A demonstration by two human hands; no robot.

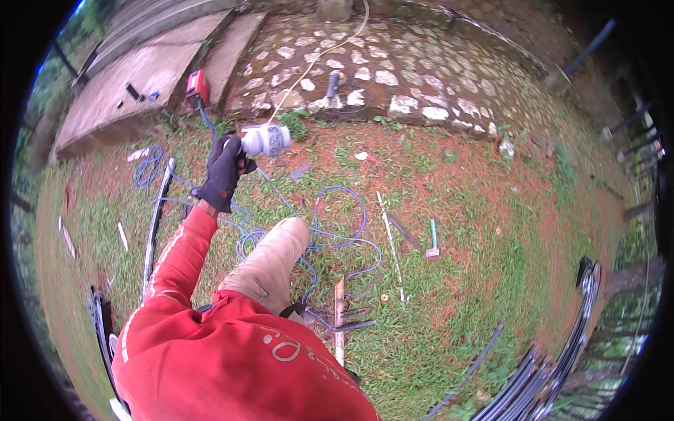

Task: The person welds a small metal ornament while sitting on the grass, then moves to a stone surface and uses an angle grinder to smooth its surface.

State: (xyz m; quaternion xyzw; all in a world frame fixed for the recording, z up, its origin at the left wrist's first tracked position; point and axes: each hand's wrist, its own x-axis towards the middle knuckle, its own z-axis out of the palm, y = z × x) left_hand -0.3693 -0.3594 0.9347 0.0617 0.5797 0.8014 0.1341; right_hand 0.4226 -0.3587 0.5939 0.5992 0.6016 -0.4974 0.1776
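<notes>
- Left hand (223, 168), black-gloved, closed round one end of a white piece (267, 140), which juts out rightward from the fist, over the grass (400, 172).
- Right hand out of sight; cannot tell its state.
- Risk, as I judge it: a pale cord (319, 56) runs from beyond the hand down to the piece. Cannot tell whether they join; if so, a snag on the stones (385, 77) could tug the piece askew.
- Blue cable (341, 187) lies looped on the ground, right of the hand and nearer the body, by the knee (281, 242). A foot in a loop could cause a trip, or a pull on the red box (197, 90) just beyond the hand.
- One-ended, one-handed hold: weight at the free end might twist it.
- The piece: stubby, rounded, greyish white, dark marks toward the free end; finer detail too small to read.
</notes>
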